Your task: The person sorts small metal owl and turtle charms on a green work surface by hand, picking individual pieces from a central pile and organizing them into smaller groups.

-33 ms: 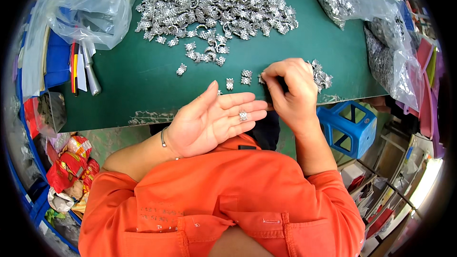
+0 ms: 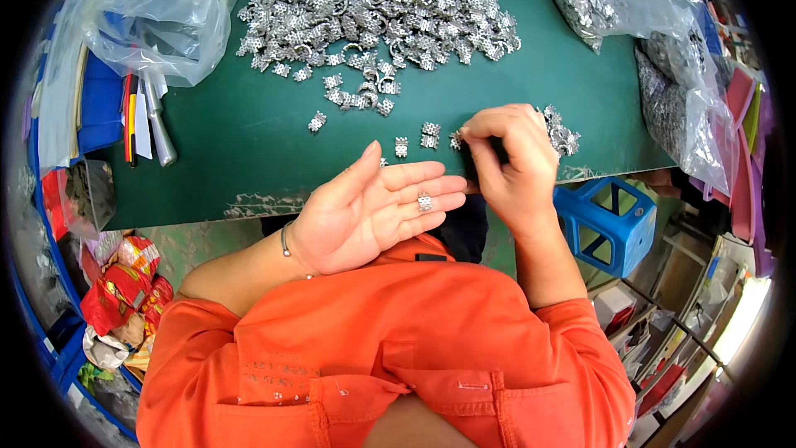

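Observation:
My left hand point(image 2: 365, 211) lies palm up over the table's front edge, fingers stretched out. On those fingers rests one small silver metal link piece point(image 2: 424, 202). My right hand point(image 2: 510, 153) is closed in a pinch, thumb against forefinger, at the edge of another link piece point(image 2: 455, 140) low on the table; the fingers partly cover it. Just left of that stand a pair of joined link pieces point(image 2: 429, 135) and a single link piece point(image 2: 401, 147). Behind my right hand is a small heap of link pieces point(image 2: 562, 131), partly hidden.
A large pile of silver link pieces point(image 2: 373, 8) covers the back of the green table point(image 2: 249, 141). Filled clear bags point(image 2: 663, 75) stand at right, a clear bag point(image 2: 166, 17) and pens point(image 2: 130, 116) at left. A blue stool point(image 2: 609, 224) is below the right edge.
My right hand has shifted very slightly to the right, baring more of the link piece at its fingertips. My left hand and the piece on it look the same.

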`<state>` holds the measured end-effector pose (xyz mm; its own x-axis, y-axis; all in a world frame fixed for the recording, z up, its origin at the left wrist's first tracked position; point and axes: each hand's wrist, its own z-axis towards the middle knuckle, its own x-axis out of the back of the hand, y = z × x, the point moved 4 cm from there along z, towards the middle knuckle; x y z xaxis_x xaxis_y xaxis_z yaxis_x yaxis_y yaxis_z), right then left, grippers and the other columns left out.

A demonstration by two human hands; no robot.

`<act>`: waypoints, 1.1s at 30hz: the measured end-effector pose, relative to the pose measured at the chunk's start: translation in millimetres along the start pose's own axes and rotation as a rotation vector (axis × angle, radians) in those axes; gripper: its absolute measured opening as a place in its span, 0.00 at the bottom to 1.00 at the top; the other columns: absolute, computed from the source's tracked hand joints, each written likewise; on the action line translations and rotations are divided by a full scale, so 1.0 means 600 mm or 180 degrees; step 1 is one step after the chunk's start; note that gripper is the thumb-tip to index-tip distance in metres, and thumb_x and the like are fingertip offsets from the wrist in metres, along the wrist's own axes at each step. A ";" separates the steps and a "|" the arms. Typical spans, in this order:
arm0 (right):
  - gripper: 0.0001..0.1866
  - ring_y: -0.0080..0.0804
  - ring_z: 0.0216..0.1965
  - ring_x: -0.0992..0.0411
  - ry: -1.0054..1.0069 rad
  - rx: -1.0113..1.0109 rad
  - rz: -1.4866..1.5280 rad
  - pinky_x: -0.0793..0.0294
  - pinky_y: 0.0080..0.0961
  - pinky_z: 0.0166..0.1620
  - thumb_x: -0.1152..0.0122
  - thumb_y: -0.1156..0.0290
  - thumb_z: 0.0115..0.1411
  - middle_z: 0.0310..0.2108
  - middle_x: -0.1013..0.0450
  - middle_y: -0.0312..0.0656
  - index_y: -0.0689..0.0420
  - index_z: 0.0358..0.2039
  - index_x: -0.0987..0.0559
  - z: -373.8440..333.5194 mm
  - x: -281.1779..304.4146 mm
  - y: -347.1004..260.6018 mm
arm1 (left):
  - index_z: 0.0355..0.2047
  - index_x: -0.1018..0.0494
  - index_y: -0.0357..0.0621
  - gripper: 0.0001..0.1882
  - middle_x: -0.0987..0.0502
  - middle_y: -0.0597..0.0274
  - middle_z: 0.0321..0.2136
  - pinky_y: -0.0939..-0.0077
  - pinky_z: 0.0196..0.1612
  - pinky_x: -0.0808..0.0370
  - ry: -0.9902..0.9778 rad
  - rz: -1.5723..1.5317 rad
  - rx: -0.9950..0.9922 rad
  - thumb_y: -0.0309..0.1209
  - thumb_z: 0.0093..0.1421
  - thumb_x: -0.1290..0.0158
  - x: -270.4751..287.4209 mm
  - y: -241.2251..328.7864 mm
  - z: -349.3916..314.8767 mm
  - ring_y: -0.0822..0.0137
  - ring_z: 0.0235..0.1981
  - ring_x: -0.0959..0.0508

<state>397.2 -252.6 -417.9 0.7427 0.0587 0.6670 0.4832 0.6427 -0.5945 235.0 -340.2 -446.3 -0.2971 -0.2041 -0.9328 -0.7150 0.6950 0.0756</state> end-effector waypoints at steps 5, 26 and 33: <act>0.11 0.35 0.31 0.26 0.0100 0.0011 -0.0034 0.33 0.31 0.38 0.33 0.83 0.46 0.27 0.24 0.34 0.54 0.27 0.24 0.003 0.004 -0.012 | 0.68 0.52 0.26 0.43 0.52 0.31 0.69 0.55 0.72 0.45 0.0038 0.0045 -0.0019 0.58 0.72 0.72 -0.002 0.004 0.001 0.42 0.71 0.49; 0.07 0.39 0.29 0.26 0.0046 0.0183 -0.0506 0.29 0.34 0.35 0.35 0.81 0.51 0.26 0.24 0.38 0.56 0.30 0.22 0.038 -0.022 -0.015 | 0.68 0.52 0.26 0.43 0.50 0.32 0.69 0.53 0.72 0.45 0.0028 0.0080 0.0030 0.58 0.72 0.72 -0.001 0.008 0.004 0.40 0.71 0.49; 0.09 0.45 0.33 0.24 0.0073 -0.0439 0.0389 0.25 0.35 0.38 0.38 0.86 0.52 0.32 0.23 0.44 0.59 0.32 0.23 0.029 0.001 0.008 | 0.68 0.51 0.26 0.43 0.51 0.30 0.69 0.54 0.71 0.45 -0.0007 0.0037 0.0023 0.58 0.72 0.72 0.001 0.009 0.003 0.40 0.71 0.50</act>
<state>392.3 -236.3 -412.7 0.8093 0.1114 0.5767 0.4466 0.5210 -0.7274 232.2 -335.7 -447.0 -0.3039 -0.1943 -0.9327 -0.7069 0.7023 0.0840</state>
